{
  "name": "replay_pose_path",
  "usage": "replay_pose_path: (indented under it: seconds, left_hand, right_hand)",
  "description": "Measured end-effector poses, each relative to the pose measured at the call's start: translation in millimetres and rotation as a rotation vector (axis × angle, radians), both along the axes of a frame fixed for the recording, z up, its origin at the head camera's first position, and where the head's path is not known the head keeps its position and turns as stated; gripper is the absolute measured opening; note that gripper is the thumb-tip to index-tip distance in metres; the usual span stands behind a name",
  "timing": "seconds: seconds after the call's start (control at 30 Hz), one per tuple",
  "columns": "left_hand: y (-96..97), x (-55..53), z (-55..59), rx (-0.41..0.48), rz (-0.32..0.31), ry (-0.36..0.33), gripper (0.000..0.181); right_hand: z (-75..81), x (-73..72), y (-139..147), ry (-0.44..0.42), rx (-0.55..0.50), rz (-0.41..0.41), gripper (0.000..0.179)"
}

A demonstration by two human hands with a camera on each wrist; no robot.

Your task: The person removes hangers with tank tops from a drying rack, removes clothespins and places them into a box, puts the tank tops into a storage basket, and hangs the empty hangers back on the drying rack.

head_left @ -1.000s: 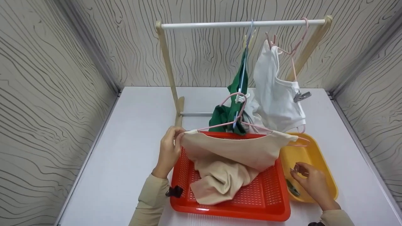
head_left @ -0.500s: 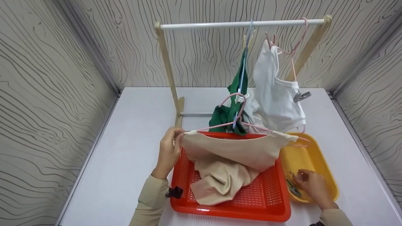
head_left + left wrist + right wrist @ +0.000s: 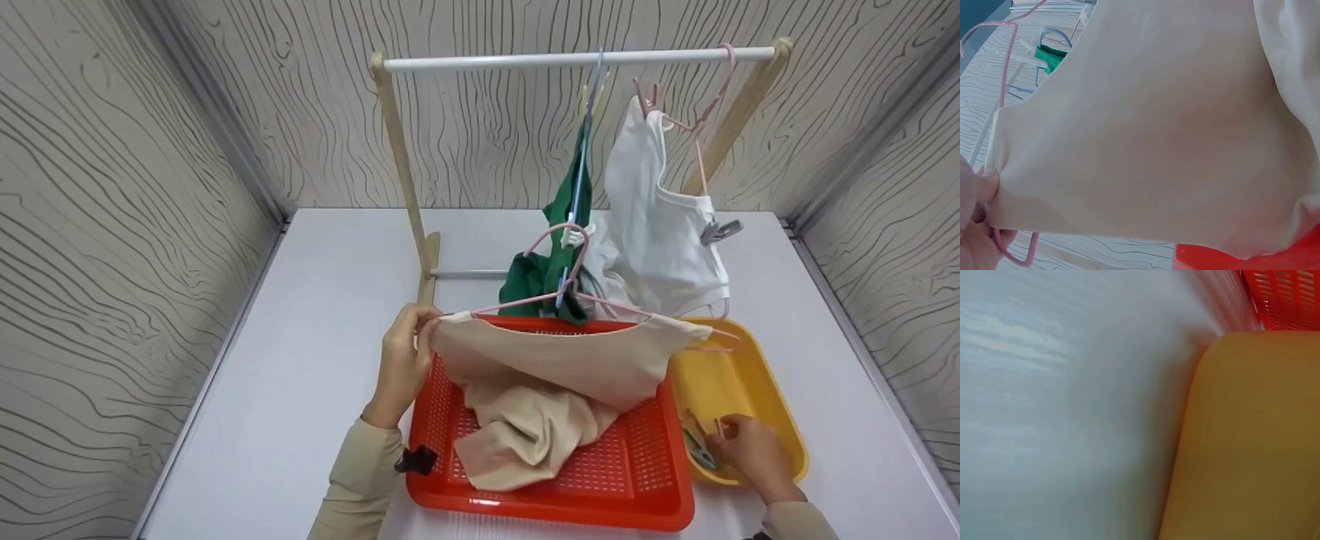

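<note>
Beige garment (image 3: 570,355) | draped into red basket (image 3: 555,511) | left hand (image 3: 403,361) pinches shoulder, likely steadying hanger (image 3: 1006,70) | right hand (image 3: 756,452) at clips (image 3: 699,451), basket's right; grasp indeterminable

head view looks forward-down; 2 close wrist views share its beige garment (image 3: 1129,140) (left), yellow tray (image 3: 1252,439) (right).

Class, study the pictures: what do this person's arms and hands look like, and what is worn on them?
Both the left hand and the right hand are ungloved. Plain beige sleeves cover the forearms and end near the wrists. A small dark item shows at the left sleeve's inner side; its details are unclear.
</note>
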State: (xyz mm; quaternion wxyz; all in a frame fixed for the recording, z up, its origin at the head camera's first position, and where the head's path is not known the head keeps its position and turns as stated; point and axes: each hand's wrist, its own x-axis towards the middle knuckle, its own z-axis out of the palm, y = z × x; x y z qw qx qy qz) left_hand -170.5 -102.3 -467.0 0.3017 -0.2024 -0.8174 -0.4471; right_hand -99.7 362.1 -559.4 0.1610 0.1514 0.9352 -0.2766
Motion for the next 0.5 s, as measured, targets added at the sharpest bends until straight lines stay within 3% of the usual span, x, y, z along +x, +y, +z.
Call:
replay_pose_path:
  seconds: [0.17,0.5]
  left_hand:
    - [-0.1,-0.2,-0.4,0.004,-0.003,-0.006,0.005]
    - [0.4,0.1,0.6,0.0,-0.006,-0.001,0.006]
  right_hand:
    - [3.8,-0.2,-1.6,-0.004,0.0,-0.006,0.047]
    - [16.2,0.5,-11.1,0.168,0.062,0.006,0.04]
